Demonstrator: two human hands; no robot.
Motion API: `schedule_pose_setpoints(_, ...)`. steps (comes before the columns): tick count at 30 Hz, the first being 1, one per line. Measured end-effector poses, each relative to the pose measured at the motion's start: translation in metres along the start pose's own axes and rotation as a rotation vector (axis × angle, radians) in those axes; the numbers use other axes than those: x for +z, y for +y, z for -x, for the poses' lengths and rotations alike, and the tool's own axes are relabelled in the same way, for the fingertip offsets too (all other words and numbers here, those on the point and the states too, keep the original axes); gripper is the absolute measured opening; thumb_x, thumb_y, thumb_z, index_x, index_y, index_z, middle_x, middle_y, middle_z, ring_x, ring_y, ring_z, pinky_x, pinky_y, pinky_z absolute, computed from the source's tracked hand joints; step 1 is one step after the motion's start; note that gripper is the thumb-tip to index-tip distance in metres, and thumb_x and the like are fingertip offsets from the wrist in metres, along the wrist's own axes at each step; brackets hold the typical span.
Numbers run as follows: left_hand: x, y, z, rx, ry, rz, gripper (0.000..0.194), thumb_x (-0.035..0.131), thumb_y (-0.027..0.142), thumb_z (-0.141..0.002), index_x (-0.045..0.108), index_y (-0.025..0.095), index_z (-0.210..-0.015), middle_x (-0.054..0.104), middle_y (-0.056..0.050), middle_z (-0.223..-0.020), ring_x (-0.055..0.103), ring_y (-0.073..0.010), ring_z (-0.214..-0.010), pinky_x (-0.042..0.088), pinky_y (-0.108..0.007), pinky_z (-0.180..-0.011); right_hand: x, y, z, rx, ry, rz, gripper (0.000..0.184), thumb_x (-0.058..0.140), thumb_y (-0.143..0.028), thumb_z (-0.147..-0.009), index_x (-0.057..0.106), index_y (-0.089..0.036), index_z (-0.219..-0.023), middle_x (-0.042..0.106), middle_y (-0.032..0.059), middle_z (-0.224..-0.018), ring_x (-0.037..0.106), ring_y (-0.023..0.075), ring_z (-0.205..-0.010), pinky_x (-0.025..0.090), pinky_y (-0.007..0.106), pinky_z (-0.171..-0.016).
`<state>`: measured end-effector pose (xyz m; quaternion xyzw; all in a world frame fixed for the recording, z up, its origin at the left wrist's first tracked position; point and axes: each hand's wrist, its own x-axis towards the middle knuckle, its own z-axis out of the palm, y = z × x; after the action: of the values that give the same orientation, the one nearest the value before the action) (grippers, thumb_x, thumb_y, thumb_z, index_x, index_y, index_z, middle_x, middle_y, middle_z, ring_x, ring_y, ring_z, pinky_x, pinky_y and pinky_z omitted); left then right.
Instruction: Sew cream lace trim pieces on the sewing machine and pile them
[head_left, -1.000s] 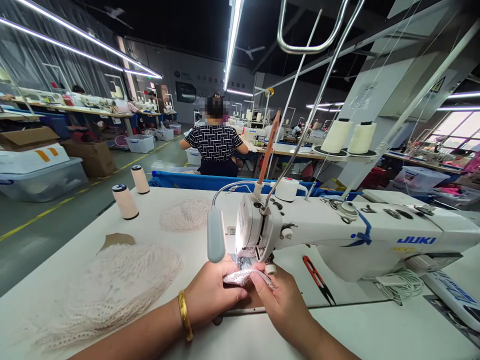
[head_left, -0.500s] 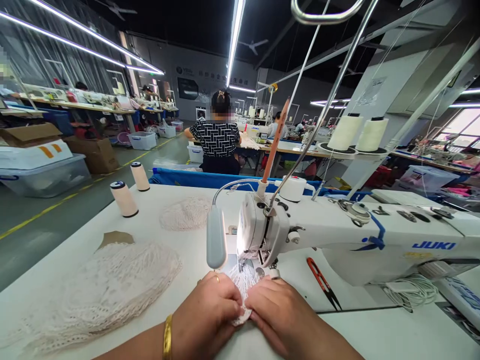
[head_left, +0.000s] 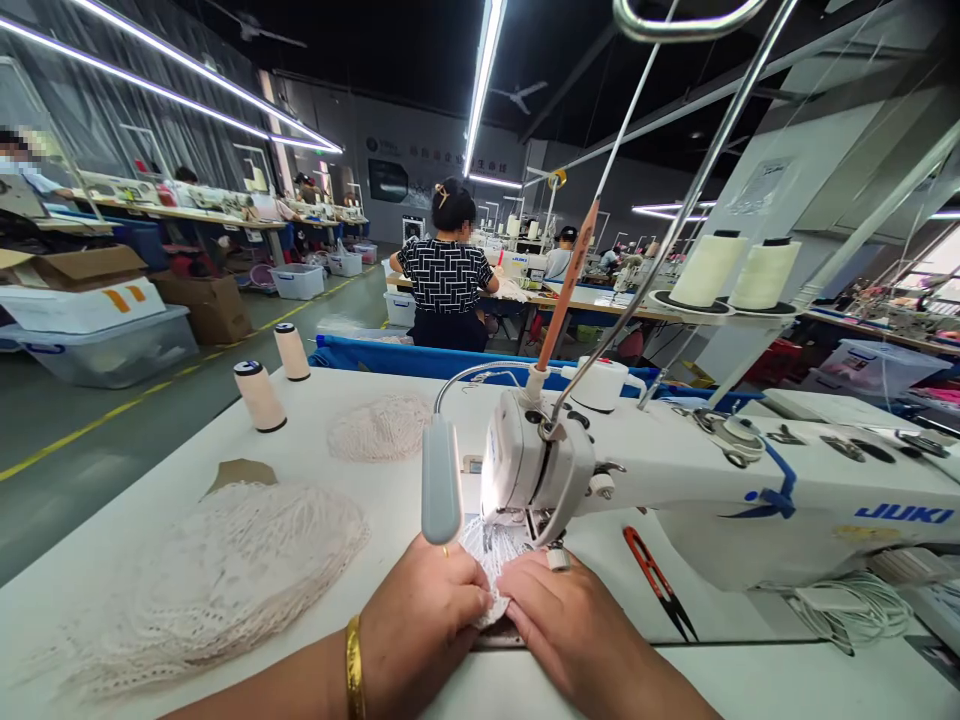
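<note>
A small white lace piece (head_left: 493, 550) lies under the needle area of a white sewing machine (head_left: 536, 470), lit by its lamp (head_left: 442, 480). My left hand (head_left: 431, 610) grips the lace's left side, fingers closed on its near end. On the other side my right hand (head_left: 562, 620) pinches the same lace, thumb and fingers pressed together close to the left fingertips. The needle itself is hard to make out. To the left rests a large pile of white lace pieces (head_left: 232, 570), and behind it a smaller lace pile (head_left: 379, 428).
Red-handled thread snips (head_left: 654, 575) lie right of my right hand. Two thread cones (head_left: 259, 397) stand at the table's left edge, near a brown card scrap (head_left: 238, 474). Coiled cable (head_left: 855, 610) lies at the right. A co-worker (head_left: 446, 270) sits ahead.
The camera view has shifted slightly, so the scene sits further right. Both hands, still on the lace, have moved a little forward toward the needle area.
</note>
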<state>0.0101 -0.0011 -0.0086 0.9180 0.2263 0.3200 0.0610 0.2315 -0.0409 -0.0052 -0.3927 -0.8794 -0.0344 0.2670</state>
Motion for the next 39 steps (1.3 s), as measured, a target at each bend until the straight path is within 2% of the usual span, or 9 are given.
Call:
schedule_pose_setpoints(6,0.002,-0.011,-0.007,-0.063,-0.046,0.09,0.022,0.053,0.011,-0.093,0.068,0.021,-0.079,0.075,-0.002,-0.088,0.066,-0.0201,-0.079,0.045,-0.034,-0.076,0.001,0.005,0.0,0.079,0.001,0.055,0.022,0.044,-0.012,-0.104,0.063,-0.023,-0.099,0.072,0.0041,-0.087,0.062,0.0233,-0.074,0.046,0.033,-0.069)
schedule_pose_setpoints(8,0.0,-0.014,-0.012,-0.156,-0.115,0.192,0.02,0.054,0.014,-0.091,0.07,0.021,-0.081,0.074,-0.002,-0.089,0.066,-0.0203,-0.084,0.047,-0.033,-0.08,0.003,0.003,0.001,0.117,-0.005,0.016,0.014,0.054,-0.02,-0.104,0.064,-0.023,-0.113,0.077,0.0053,-0.099,0.066,0.0252,-0.082,0.05,0.033,-0.074)
schedule_pose_setpoints(10,-0.002,-0.019,-0.017,-0.308,-0.203,0.32,0.021,0.055,0.021,-0.093,0.071,0.021,-0.079,0.072,-0.002,-0.088,0.066,-0.0204,-0.087,0.049,-0.033,-0.085,0.006,0.0,0.0,0.152,0.013,-0.017,0.02,0.058,-0.023,-0.103,0.062,-0.023,-0.123,0.078,0.0063,-0.108,0.069,0.0266,-0.089,0.053,0.034,-0.078)
schedule_pose_setpoints(13,-0.004,-0.025,-0.023,-0.493,-0.277,0.449,0.035,0.053,0.035,-0.1,0.068,0.019,-0.073,0.071,-0.003,-0.086,0.066,-0.0202,-0.087,0.051,-0.031,-0.084,0.009,-0.003,-0.003,0.219,0.059,-0.033,0.021,0.047,-0.018,-0.107,0.063,-0.024,-0.12,0.078,0.0049,-0.1,0.069,0.0255,-0.083,0.051,0.033,-0.073)
schedule_pose_setpoints(15,-0.006,-0.027,-0.024,-0.519,-0.287,0.468,0.04,0.052,0.041,-0.103,0.068,0.019,-0.073,0.071,-0.003,-0.086,0.067,-0.0202,-0.086,0.052,-0.031,-0.083,0.009,-0.005,-0.005,0.255,0.077,-0.05,0.024,0.041,-0.016,-0.108,0.063,-0.024,-0.113,0.077,0.0037,-0.092,0.066,0.024,-0.077,0.049,0.032,-0.069)
schedule_pose_setpoints(19,-0.01,-0.023,-0.015,-0.327,-0.269,0.398,0.039,0.051,0.037,-0.107,0.069,0.02,-0.077,0.072,-0.002,-0.085,0.066,-0.0205,-0.088,0.048,-0.033,-0.085,0.003,-0.004,-0.004,0.184,0.031,-0.128,0.028,0.041,-0.007,-0.101,0.063,-0.024,-0.103,0.073,0.0014,-0.086,0.062,0.0204,-0.072,0.045,0.03,-0.067)
schedule_pose_setpoints(22,-0.012,-0.014,-0.003,-0.07,-0.184,0.227,0.024,0.054,0.021,-0.102,0.072,0.023,-0.087,0.075,-0.001,-0.094,0.065,-0.0207,-0.086,0.043,-0.035,-0.08,0.003,-0.003,0.004,0.045,-0.029,-0.144,0.027,0.048,-0.003,-0.09,0.065,-0.024,-0.093,0.072,0.0019,-0.09,0.063,0.0198,-0.079,0.043,0.03,-0.068)
schedule_pose_setpoints(25,-0.014,-0.004,0.006,0.062,-0.113,0.069,0.026,0.056,0.007,-0.095,0.072,0.025,-0.092,0.076,0.002,-0.092,0.062,-0.0201,-0.079,0.039,-0.037,-0.077,0.006,-0.002,0.012,-0.013,-0.022,-0.1,0.024,0.056,-0.004,-0.087,0.067,-0.023,-0.095,0.073,0.0025,-0.098,0.063,0.0206,-0.084,0.041,0.031,-0.071)
schedule_pose_setpoints(39,-0.005,-0.008,-0.003,0.151,0.02,-0.078,0.026,0.049,0.005,-0.097,0.07,0.019,-0.094,0.075,-0.001,-0.087,0.061,-0.0201,-0.073,0.042,-0.041,-0.076,0.009,0.003,0.011,0.048,0.01,-0.038,0.028,0.057,-0.004,-0.087,0.071,-0.023,-0.103,0.076,0.0044,-0.109,0.062,0.0241,-0.09,0.046,0.034,-0.079)
